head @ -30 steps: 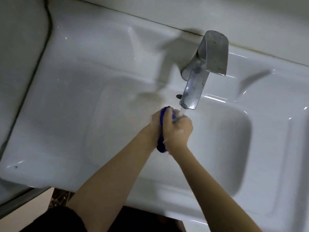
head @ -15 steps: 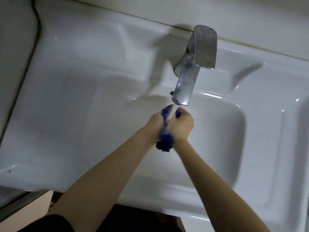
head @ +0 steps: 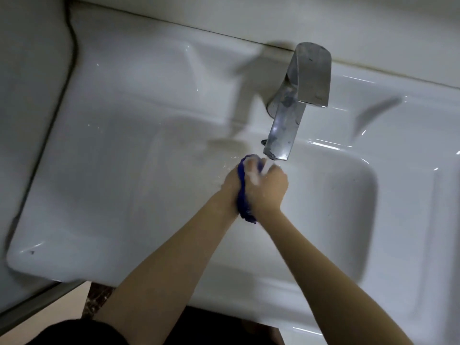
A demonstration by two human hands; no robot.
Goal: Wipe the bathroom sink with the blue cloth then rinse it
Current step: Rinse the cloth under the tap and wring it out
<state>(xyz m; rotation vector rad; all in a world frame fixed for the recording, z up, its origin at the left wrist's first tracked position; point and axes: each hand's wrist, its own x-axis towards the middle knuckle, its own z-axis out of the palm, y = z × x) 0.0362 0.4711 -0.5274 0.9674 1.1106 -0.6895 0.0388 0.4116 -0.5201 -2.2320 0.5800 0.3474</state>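
Note:
The blue cloth [head: 242, 202] is bunched between my two hands over the white sink [head: 348, 220], just below the spout of the metal tap [head: 286, 130]. My left hand [head: 230, 186] grips it from the left and my right hand [head: 270, 188] curls round it from the right. Water runs from the spout onto my right fingers and the top of the cloth. Most of the cloth is hidden between my palms; a fold sticks out at the top and another by my wrists.
The sink's flat ledge [head: 112, 145] stretches to the left, with a wall [head: 29, 70] beyond it. A small dark overflow hole [head: 262, 141] sits behind the spout. The floor [head: 62, 310] shows below the sink's front edge.
Both hands keep rubbing the cloth under the running water; the cloth's top fold now bulges out to the left. My head moved, shifting the view slightly.

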